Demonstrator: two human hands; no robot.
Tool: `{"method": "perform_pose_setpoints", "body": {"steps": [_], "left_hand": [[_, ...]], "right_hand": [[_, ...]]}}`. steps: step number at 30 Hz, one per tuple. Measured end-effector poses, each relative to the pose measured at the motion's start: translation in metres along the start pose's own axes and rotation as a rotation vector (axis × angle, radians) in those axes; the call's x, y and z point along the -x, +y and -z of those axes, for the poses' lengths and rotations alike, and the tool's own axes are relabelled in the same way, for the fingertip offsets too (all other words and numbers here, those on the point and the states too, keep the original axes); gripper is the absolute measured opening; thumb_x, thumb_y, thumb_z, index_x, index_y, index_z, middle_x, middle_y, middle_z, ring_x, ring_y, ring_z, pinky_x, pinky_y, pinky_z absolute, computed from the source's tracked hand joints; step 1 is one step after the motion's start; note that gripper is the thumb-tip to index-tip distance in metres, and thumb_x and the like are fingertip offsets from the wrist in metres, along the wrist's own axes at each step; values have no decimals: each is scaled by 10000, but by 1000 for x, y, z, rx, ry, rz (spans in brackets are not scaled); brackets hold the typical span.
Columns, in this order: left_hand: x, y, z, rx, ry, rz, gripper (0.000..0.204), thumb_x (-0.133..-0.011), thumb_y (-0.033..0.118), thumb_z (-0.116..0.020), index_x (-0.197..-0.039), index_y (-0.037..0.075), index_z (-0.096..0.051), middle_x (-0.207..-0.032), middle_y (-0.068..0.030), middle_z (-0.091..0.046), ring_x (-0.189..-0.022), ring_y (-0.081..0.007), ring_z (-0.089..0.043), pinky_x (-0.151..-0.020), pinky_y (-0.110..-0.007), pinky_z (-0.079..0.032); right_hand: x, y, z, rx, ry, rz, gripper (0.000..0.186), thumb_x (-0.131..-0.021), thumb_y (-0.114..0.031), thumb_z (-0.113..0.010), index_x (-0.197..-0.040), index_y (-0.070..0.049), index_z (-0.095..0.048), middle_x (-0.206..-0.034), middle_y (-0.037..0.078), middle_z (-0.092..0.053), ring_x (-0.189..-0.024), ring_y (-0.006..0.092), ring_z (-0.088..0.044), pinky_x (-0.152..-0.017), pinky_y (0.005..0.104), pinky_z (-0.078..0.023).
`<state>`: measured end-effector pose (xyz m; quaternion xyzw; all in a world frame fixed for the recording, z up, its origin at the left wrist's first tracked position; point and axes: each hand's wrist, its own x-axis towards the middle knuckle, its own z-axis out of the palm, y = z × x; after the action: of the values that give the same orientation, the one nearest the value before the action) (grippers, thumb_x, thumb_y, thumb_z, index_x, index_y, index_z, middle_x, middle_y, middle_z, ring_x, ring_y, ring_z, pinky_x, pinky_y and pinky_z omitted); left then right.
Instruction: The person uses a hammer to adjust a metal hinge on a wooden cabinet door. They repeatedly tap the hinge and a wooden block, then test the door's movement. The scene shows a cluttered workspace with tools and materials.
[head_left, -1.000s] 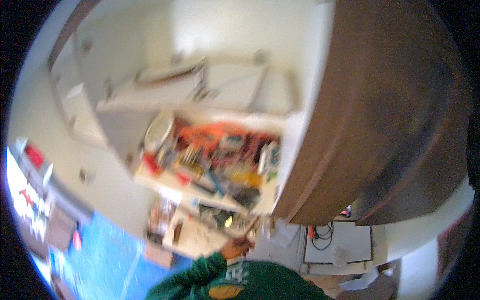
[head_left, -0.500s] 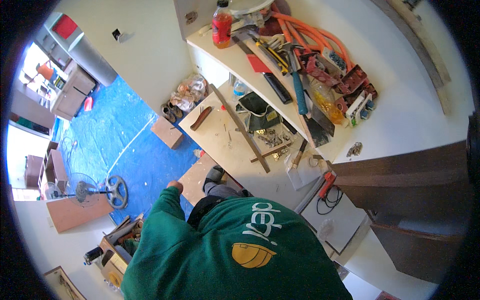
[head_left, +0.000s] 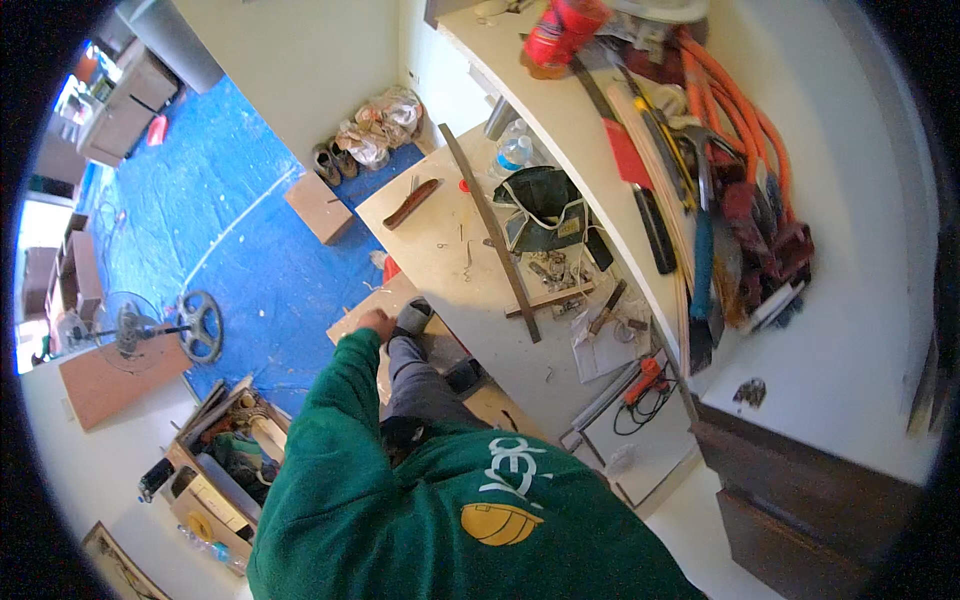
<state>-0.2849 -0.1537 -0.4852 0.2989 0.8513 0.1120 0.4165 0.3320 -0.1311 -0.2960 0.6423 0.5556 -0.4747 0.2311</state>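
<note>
My left hand point(head_left: 377, 323) reaches out past the green sleeve, beside my grey-shod foot point(head_left: 413, 317). It is small and foreshortened, and its fingers cannot be made out; I see nothing in it. My right hand and forearm are out of sight. My feet are over a light plywood board point(head_left: 352, 309), beside a pale worktop point(head_left: 400, 238). On this worktop lie a brown-handled tool point(head_left: 411, 204), a long wood strip point(head_left: 490, 232), a dark cloth mask point(head_left: 543, 208) and loose metal hardware point(head_left: 556, 268).
A shelf point(head_left: 560, 110) on the right carries a blue-handled hammer point(head_left: 703, 250), an orange hose point(head_left: 735, 110) and a red bottle point(head_left: 563, 35). Blue sheeting point(head_left: 240, 200) covers the floor, with a cardboard box point(head_left: 319, 208), shoes point(head_left: 335, 160) and a fan point(head_left: 135, 330). A corded red tool point(head_left: 645, 380) lies at right.
My left hand has moved forward and right, closer to my foot. More of my legs and a second foot show. The view has shifted, so the shelf appears farther right.
</note>
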Motion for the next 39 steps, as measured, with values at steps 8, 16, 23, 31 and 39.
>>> {"method": "perform_pose_setpoints", "body": {"steps": [8, 16, 23, 31, 39], "left_hand": [[-153, 81, 69, -7, 241, 158, 733, -840, 384, -632, -1404, 23, -335, -1362, -196, -472, -1258, -382, -456, -1022, -466, -415], [-240, 90, 97, -288, 108, 35, 454, -886, 298, -532, -1269, 58, -497, -1266, -141, -556, -1229, -317, -470, -993, -496, -402], [-256, 69, 87, -58, 53, -88, 342, -900, 276, -527, -1104, 22, -629, -1076, -163, -663, -1036, -362, -601, -925, -440, -461], [-93, 67, 121, 872, -261, -192, 390, -989, 329, -508, -1109, -19, -638, -932, -69, -672, -869, -180, -624, -815, -336, -490], [64, 150, 173, 776, -737, -268, 388, -1015, 345, -455, -1151, 8, -593, -1015, -33, -628, -922, -141, -569, -837, -308, -472]], "right_hand": [[16, -20, 2, 98, -79, -67, 317, -917, -353, -575, -1024, -64, -649, -980, 128, -666, -880, 265, -628, -801, 406, -492], [23, -30, 2, 140, -141, -118, 315, -910, -348, -588, -1036, -66, -650, -999, 121, -664, -911, 260, -626, -828, 400, -492], [14, -29, -1, 371, -163, -36, 381, -917, -425, -559, -1020, -72, -657, -1004, 134, -667, -942, 283, -628, -838, 428, -493], [-2, -202, 27, 94, -83, 7, 472, -908, -516, -544, -989, -68, -667, -844, 135, -668, -810, 260, -640, -724, 399, -499], [-19, -408, 47, -681, -398, 201, 499, -994, -466, -446, -1229, -40, -556, -1124, 44, -601, -1004, 157, -570, -869, 342, -491]]}}
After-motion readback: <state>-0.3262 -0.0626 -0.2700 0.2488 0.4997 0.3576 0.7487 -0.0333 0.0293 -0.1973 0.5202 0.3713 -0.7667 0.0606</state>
